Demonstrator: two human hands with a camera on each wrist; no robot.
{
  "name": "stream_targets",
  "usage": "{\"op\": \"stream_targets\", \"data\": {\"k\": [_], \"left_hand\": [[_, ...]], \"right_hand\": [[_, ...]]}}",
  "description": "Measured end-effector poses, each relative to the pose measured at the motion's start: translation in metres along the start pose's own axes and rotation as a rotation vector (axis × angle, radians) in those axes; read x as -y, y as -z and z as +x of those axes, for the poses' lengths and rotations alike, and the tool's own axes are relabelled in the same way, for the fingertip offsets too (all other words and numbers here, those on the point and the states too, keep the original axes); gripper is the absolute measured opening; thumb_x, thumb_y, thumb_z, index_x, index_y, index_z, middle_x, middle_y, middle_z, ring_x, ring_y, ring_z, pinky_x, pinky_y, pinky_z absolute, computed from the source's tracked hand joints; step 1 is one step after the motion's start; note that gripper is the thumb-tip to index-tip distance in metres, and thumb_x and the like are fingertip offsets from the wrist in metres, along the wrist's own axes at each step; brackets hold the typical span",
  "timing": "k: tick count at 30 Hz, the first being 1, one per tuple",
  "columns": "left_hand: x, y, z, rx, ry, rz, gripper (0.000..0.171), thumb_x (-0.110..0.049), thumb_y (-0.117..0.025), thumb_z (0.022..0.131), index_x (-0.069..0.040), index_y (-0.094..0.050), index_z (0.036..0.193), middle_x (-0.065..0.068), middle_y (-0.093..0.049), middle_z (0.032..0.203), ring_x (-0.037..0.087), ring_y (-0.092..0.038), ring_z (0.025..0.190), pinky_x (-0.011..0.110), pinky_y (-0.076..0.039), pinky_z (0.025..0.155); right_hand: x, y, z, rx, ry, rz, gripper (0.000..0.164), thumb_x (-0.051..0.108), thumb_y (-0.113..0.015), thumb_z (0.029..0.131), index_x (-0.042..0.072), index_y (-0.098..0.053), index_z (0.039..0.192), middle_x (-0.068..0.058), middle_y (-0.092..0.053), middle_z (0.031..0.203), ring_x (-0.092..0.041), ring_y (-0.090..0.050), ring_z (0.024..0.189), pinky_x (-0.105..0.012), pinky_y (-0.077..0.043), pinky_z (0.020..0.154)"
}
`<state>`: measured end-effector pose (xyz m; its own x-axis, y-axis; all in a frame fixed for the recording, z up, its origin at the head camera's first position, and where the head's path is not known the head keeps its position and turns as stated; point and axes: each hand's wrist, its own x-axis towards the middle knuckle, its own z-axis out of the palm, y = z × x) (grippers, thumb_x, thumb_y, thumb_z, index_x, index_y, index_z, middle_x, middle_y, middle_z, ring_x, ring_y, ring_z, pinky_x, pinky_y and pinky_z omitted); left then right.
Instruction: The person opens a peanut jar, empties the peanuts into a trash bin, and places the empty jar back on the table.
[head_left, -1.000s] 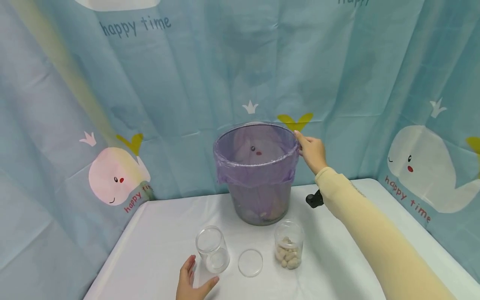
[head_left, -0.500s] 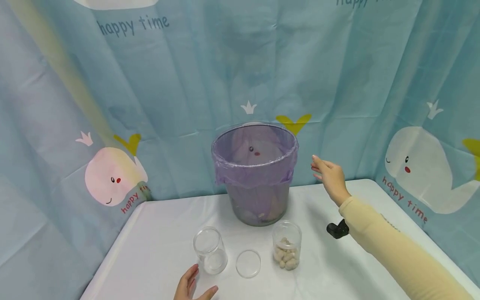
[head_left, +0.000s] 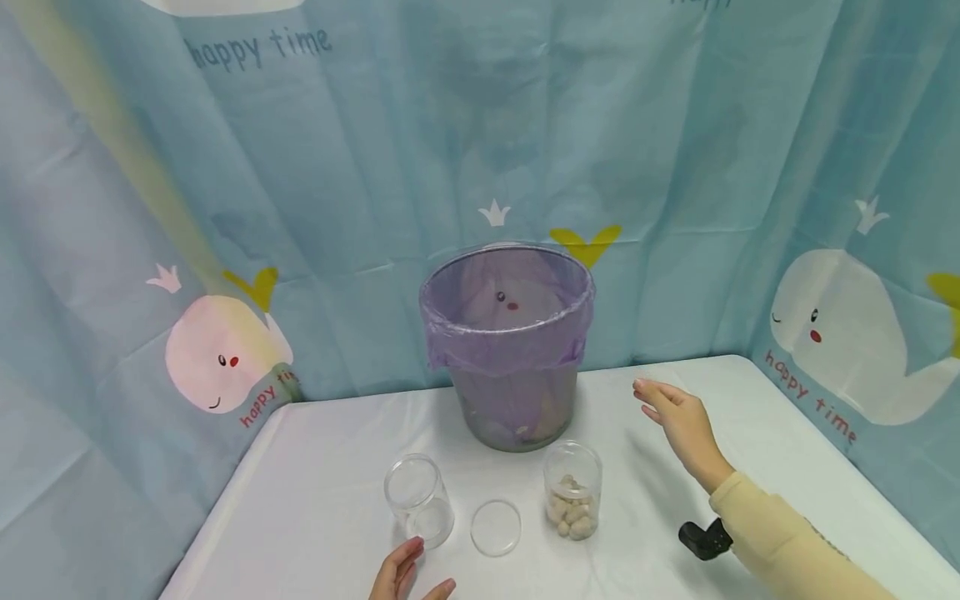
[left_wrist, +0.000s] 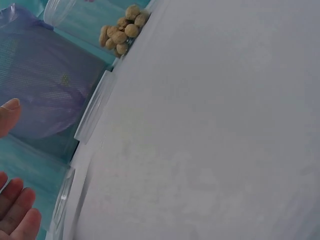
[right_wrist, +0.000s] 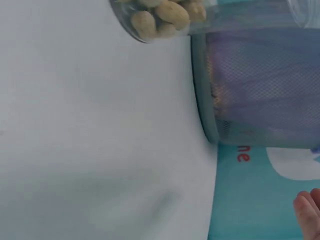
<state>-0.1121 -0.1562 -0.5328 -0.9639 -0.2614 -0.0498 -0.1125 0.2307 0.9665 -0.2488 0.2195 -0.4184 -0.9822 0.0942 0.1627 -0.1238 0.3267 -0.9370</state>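
Note:
My left hand (head_left: 405, 572) is at the front edge of the head view, thumb and fingers apart and holding nothing. Its fingertips are right by the base of a clear, lidless jar (head_left: 420, 500). To the right of that jar lies a round clear lid (head_left: 496, 528), flat on the table. A second clear jar (head_left: 572, 467) stands further right, partly filled with tan, peanut-like pieces (right_wrist: 172, 14). Above the table at the right, my right hand (head_left: 681, 421) hovers with relaxed fingers and holds nothing; in the right wrist view only its fingertips (right_wrist: 309, 212) show.
Behind the jars stands a round mesh bin (head_left: 510, 392) lined with a purple plastic bag (head_left: 506, 346). The white table (head_left: 315, 467) backs onto a blue printed curtain (head_left: 360, 200). A small black object (head_left: 705, 540) is beside the right sleeve (head_left: 787, 533).
My right hand has let go of the bin's rim and moved right, down and nearer. The left hand has shifted slightly, staying by the jar. Jars, lid and bin remain in place.

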Motion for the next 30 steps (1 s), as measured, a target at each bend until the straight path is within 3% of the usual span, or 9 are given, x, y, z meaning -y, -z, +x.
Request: {"op": "stream_targets", "data": {"k": [2,5,8,13,19,24,30], "left_hand": [[0.0,-0.003,-0.001,0.004,-0.016,0.0,0.079,-0.013,-0.089,0.07,0.008,-0.048,0.134,0.023,-0.054,0.137,0.016,-0.055,0.124,-0.004,-0.034,0.087],[0.0,-0.007,-0.004,-0.006,-0.051,0.002,0.078,-0.01,-0.09,0.068,0.008,-0.049,0.132,0.023,-0.057,0.134,-0.013,-0.049,0.11,-0.003,-0.035,0.089],[-0.002,-0.013,-0.005,-0.005,-0.092,-0.006,0.078,-0.008,-0.091,0.066,0.009,-0.05,0.13,0.024,-0.058,0.131,-0.023,-0.043,0.102,-0.003,-0.037,0.09],[-0.008,-0.02,-0.005,0.056,-0.136,-0.011,0.077,-0.01,-0.09,0.068,0.008,-0.05,0.131,0.023,-0.057,0.132,-0.021,-0.044,0.107,0.0,-0.038,0.093],[-0.017,-0.03,-0.004,0.141,-0.133,-0.044,0.08,-0.012,-0.09,0.069,0.008,-0.047,0.134,0.024,-0.054,0.137,-0.021,-0.043,0.109,0.001,-0.038,0.096],[-0.023,-0.04,-0.003,0.129,-0.128,-0.057,0.079,-0.012,-0.091,0.066,0.005,-0.052,0.132,0.021,-0.058,0.134,-0.017,-0.049,0.109,0.004,-0.04,0.095],[-0.03,-0.051,-0.001,0.139,-0.177,-0.027,0.077,-0.019,-0.092,0.065,0.001,-0.056,0.13,0.018,-0.062,0.132,-0.01,-0.055,0.113,0.011,-0.049,0.099]], "right_hand": [[-0.003,0.0,-0.007,0.001,0.004,-0.015,0.061,0.046,-0.049,0.103,-0.004,-0.054,0.138,-0.023,-0.054,0.143,0.023,-0.053,0.1,-0.012,-0.052,0.096],[-0.005,-0.002,-0.018,0.011,-0.006,-0.013,0.061,0.045,-0.051,0.102,-0.004,-0.054,0.138,-0.022,-0.055,0.143,0.023,-0.053,0.1,-0.011,-0.052,0.094],[-0.008,-0.005,-0.028,0.026,-0.015,0.008,0.058,0.042,-0.051,0.103,-0.004,-0.054,0.137,-0.023,-0.055,0.143,0.022,-0.054,0.102,-0.012,-0.053,0.093],[-0.01,-0.012,-0.043,0.043,-0.023,0.054,0.055,0.039,-0.053,0.103,-0.005,-0.054,0.137,-0.023,-0.055,0.142,0.019,-0.057,0.104,-0.012,-0.053,0.093],[-0.01,-0.021,-0.056,0.051,-0.01,0.084,0.047,0.031,-0.055,0.103,-0.005,-0.058,0.133,-0.023,-0.057,0.139,0.016,-0.058,0.105,-0.011,-0.053,0.091],[-0.006,-0.028,-0.063,0.063,-0.041,0.046,0.044,0.034,-0.057,0.101,0.003,-0.062,0.133,-0.015,-0.061,0.139,0.016,-0.056,0.107,-0.009,-0.051,0.092],[-0.002,-0.037,-0.068,0.061,-0.073,0.013,0.047,0.037,-0.06,0.099,0.007,-0.06,0.135,-0.011,-0.062,0.138,0.016,-0.055,0.109,-0.021,-0.051,0.102]]}}
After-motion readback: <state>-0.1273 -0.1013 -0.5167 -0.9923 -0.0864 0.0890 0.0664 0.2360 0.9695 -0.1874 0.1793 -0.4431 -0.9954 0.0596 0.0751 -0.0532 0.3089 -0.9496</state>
